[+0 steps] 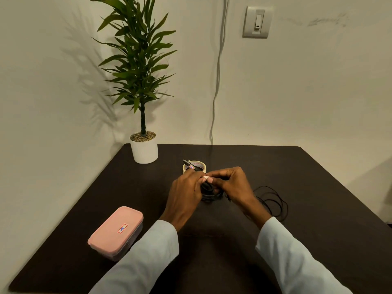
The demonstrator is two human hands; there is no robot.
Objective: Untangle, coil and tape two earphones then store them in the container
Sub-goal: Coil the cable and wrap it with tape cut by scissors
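A small coiled bundle of black earphone cable point(207, 188) sits between the 2 hands, held just above the dark brown tabletop point(307, 177) near its middle, and a short strip of pale tape point(206, 177) lies across the top of the coil. The left hand point(184, 192) has its fingers closed around the left side of the bundle, with the thumb and fingertips pressed on the tape; the right hand point(232, 183) pinches the tape and coil from the other side, fingertips drawn together on it. I judge that this is the taping of 1 coil, with the strip being wrapped or pressed down. Just right of the right wrist a second black earphone cable point(273, 200) lies in loose open loops on the table, neither coiled tight nor taped as far as can be seen. Just behind the hands stands a pale roll of tape point(196, 164), with a pair of black-handled scissors point(191, 165) resting across it. Near the left forearm, well apart from the coil, is a pink oblong plastic container point(116, 232) with its lid on and a small red-bordered sticker on top. So roughly 1 earphone is nearly finished; left to do, by my reading, are the second earphone's coiling and taping, opening the container and placing both inside. At the far left corner stands a green leafy plant in a white pot point(144, 148), and both arms wear pale light-blue sleeves point(297, 255).
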